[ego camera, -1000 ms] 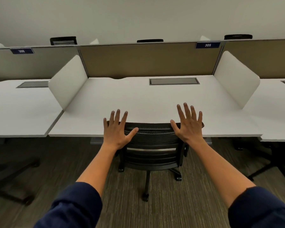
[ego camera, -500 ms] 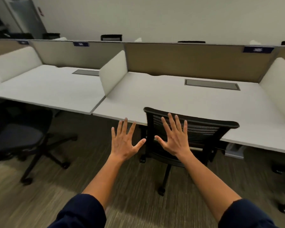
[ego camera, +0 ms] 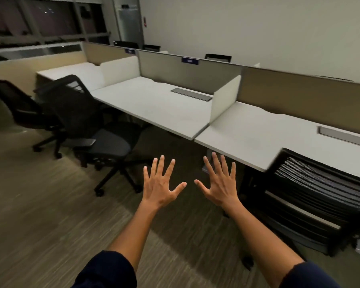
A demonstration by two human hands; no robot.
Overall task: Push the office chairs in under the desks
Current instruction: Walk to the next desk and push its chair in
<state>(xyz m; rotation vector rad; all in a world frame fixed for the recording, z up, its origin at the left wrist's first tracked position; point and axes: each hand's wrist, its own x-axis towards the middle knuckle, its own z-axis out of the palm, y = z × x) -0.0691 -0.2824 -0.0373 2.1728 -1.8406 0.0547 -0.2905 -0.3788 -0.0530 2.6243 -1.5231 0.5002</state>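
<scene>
My left hand [ego camera: 160,183] and my right hand [ego camera: 219,183] are held out over the carpet, fingers spread, touching nothing. To their right a black mesh-back chair [ego camera: 312,196] stands tucked against the edge of the right white desk [ego camera: 258,129]. To the left a black office chair with a dark seat [ego camera: 96,129] stands out from the middle white desk [ego camera: 154,104], turned sideways. A third black chair [ego camera: 23,109] stands further left, away from the far desk [ego camera: 71,73].
White side dividers [ego camera: 224,98] and tan back panels [ego camera: 187,73] separate the desks. More chair backs [ego camera: 218,57] show beyond the panels. Windows [ego camera: 29,21] line the far left wall. Striped carpet [ego camera: 40,215] spreads in front of the desks.
My hands have left the mesh chair's back, and my view has swung left. The mesh chair now sits at the right and two pulled-out chairs have come into view.
</scene>
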